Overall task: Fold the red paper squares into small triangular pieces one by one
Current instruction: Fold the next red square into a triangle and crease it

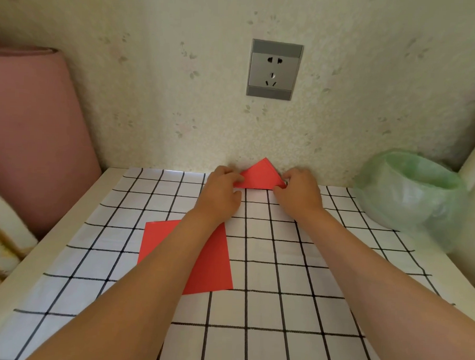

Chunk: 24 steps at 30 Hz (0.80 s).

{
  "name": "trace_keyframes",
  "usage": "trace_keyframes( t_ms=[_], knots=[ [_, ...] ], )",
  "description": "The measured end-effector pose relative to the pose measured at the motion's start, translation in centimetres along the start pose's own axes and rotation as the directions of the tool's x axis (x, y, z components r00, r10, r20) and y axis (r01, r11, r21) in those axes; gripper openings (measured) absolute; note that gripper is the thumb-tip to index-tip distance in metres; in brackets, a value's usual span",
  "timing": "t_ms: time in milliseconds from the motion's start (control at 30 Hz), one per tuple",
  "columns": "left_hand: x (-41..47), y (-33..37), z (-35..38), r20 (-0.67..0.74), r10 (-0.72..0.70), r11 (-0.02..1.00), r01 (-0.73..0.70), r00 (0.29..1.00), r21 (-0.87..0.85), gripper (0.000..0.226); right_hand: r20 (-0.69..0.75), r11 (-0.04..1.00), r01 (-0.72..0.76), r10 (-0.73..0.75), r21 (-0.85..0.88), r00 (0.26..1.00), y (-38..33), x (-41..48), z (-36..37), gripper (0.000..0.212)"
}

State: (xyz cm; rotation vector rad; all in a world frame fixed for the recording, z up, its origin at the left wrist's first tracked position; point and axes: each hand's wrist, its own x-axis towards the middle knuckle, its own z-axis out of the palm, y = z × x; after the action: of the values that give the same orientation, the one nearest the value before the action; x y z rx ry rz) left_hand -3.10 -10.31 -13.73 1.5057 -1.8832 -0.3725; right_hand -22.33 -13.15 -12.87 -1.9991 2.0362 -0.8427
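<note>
Both hands at far edge of table, close to the wall: left hand [222, 191] pinches the left corner of the folded red triangle [259, 175], right hand [298, 193] pinches the right corner, fingers curled on the paper at each end. Triangle's long edge lies along the checked tablecloth [281, 263], apex pointing up toward the wall, below the wall socket [274, 70]. One flat red paper square [216, 266] sits nearer the person, partly under the left forearm, untouched. Green bag-lined bin [410, 192] at right, pink rolled mat [29, 132] at left. Handling judgement: paper looks thin, light, holds a crease, slides easily on the smooth cloth, and tears or dents if gripped hard. Best taken at corners or edges with fingertips, one hand pinning while the other folds; pressing along the fold line should set it. Cannot tell how many layers the triangle has.
</note>
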Motion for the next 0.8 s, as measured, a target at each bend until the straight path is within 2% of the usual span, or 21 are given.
trace_keyframes(
  t_ms=[67,167,267,333,433,533,600,633,700,733,800],
  knots=[
    [-0.6,0.5,-1.0,-0.020,-0.003,1.000,0.003,1.000,-0.013,0.034,-0.017,1.000,0.008,-0.008,-0.007,1.000,-0.7,-1.0,-1.0,0.033],
    [-2.1,1.6,-2.7,-0.048,-0.018,1.000,0.018,0.999,0.005,0.031,0.003,0.998,0.059,-0.059,-0.019,0.998,-2.3,-3.0,-2.6,0.033],
    [-4.4,3.2,-4.6,-0.087,-0.043,0.998,0.048,0.995,0.051,0.029,0.118,0.981,0.193,-0.190,-0.019,0.975,-4.5,-5.4,-4.2,0.031],
    [-6.5,3.9,-5.8,-0.069,-0.022,0.996,0.028,0.997,0.089,0.028,0.221,0.952,0.305,-0.302,0.019,0.927,-6.1,-7.4,-4.9,0.030],
    [-10.1,3.9,-7.5,0.068,-0.042,0.980,0.028,0.997,0.195,0.032,0.384,0.921,0.379,-0.383,0.089,0.840,-8.4,-11.0,-5.5,0.034],
    [-13.5,3.3,-9.4,0.200,-0.121,0.957,0.061,0.972,0.284,0.043,0.514,0.886,0.458,-0.428,0.075,0.743,-9.8,-14.7,-5.1,0.051],
    [-15.2,2.9,-10.4,0.277,-0.185,0.924,0.071,0.943,0.376,0.057,0.594,0.856,0.516,-0.430,0.029,0.680,-10.1,-16.7,-4.7,0.060],
    [-15.8,2.7,-10.8,0.324,-0.229,0.911,0.086,0.918,0.403,0.072,0.621,0.845,0.535,-0.422,0.006,0.660,-10.0,-17.5,-4.6,0.063],
    [-17.0,2.3,-11.3,0.418,-0.300,0.892,0.097,0.858,0.441,0.100,0.658,0.843,0.538,-0.393,-0.022,0.643,-9.5,-18.6,-4.5,0.065],
    [-17.5,2.1,-11.5,0.449,-0.309,0.882,0.076,0.838,0.465,0.105,0.667,0.848,0.529,-0.380,-0.025,0.641,-9.3,-18.9,-4.7,0.065],
    [-18.4,1.5,-11.7,0.456,-0.287,0.886,0.053,0.842,0.461,0.102,0.642,0.862,0.506,-0.382,-0.011,0.665,-9.0,-19.3,-5.0,0.065]
  ],
)
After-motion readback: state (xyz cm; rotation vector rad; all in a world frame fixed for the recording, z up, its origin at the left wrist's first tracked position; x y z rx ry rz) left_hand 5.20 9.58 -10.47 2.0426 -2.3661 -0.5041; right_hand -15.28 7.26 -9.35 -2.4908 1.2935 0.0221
